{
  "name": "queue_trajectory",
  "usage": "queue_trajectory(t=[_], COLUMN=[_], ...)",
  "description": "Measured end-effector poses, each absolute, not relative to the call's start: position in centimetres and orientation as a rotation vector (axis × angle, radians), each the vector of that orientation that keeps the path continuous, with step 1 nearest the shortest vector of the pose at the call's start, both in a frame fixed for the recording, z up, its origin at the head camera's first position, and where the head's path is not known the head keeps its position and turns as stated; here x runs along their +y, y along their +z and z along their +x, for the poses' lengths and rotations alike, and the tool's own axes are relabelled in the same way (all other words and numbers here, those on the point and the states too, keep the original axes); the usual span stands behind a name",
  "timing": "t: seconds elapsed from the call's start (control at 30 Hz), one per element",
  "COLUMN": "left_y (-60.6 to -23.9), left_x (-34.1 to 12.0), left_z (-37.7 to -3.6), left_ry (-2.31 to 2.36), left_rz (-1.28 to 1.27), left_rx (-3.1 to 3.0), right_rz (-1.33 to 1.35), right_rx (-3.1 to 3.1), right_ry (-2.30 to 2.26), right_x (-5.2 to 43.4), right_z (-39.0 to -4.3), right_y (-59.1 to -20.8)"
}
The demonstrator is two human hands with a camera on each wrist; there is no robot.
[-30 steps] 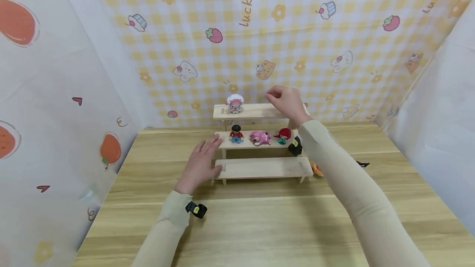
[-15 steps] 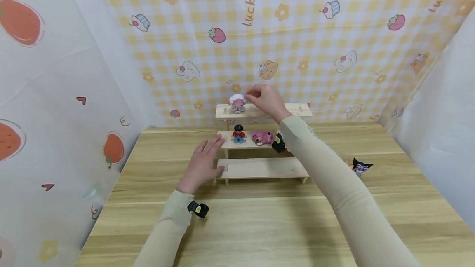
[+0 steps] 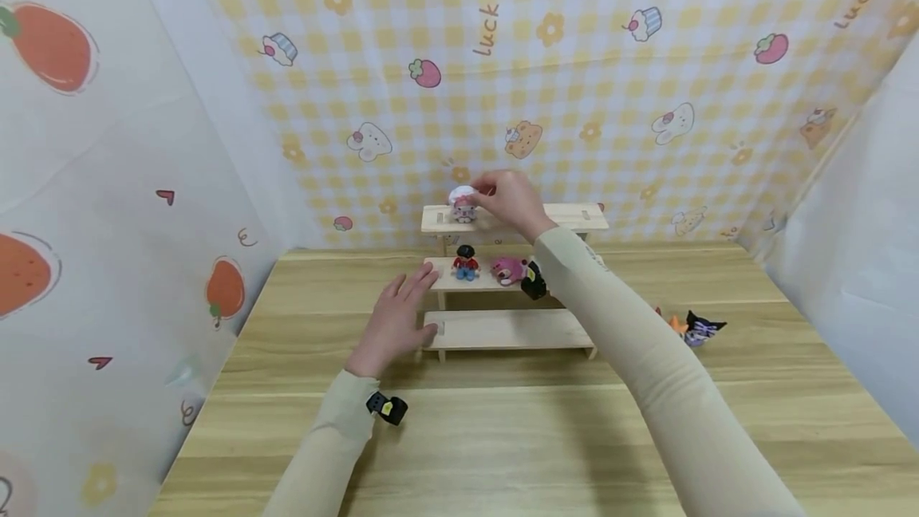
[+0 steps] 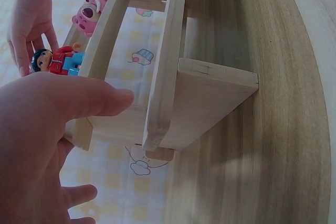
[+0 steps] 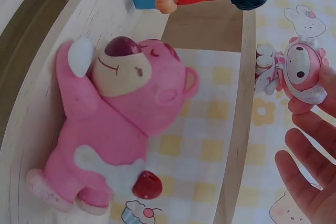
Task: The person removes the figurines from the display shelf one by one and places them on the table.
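Right hand [image 3: 511, 199] at the pink-and-white figurine [image 3: 463, 204] on the top shelf [image 3: 574, 218]
Fingertips pinch its head, apparently mid-grasp; next calls for a straight lift; left hand [image 3: 396, 319], fingers spread, steadies the shelf's left end.

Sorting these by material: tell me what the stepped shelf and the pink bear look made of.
Shelf: pale unfinished wood, by its visible grain and matte surface. Pink bear: probably moulded plastic or vinyl, smooth with a slight sheen and painted details; not plush, since no fur shows.
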State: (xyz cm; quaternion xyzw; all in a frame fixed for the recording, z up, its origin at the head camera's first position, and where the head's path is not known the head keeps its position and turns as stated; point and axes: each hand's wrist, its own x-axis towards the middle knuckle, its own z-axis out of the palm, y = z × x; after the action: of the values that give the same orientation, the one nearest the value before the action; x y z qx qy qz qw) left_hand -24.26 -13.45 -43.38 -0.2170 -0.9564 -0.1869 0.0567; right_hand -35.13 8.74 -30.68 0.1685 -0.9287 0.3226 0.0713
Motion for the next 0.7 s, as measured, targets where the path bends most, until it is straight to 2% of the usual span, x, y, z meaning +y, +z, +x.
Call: queue_trajectory(t=[0.3,0.7], left_y=[-43.3,-43.0], left_x=[-13.5,-13.2], left_z=[-24.2,-24.1], left_ry=[-0.539,-0.533], left_rz=[-0.657,-0.652], left_rx=[-2.885,-2.906], right_rz=[0.47,0.358], right_rx=[-2.783,-2.727], right_ry=[0.978,0.941], right_x=[10.0,15.6], right_z=[-34.5,-33.0], right_y=[-30.4,-30.3])
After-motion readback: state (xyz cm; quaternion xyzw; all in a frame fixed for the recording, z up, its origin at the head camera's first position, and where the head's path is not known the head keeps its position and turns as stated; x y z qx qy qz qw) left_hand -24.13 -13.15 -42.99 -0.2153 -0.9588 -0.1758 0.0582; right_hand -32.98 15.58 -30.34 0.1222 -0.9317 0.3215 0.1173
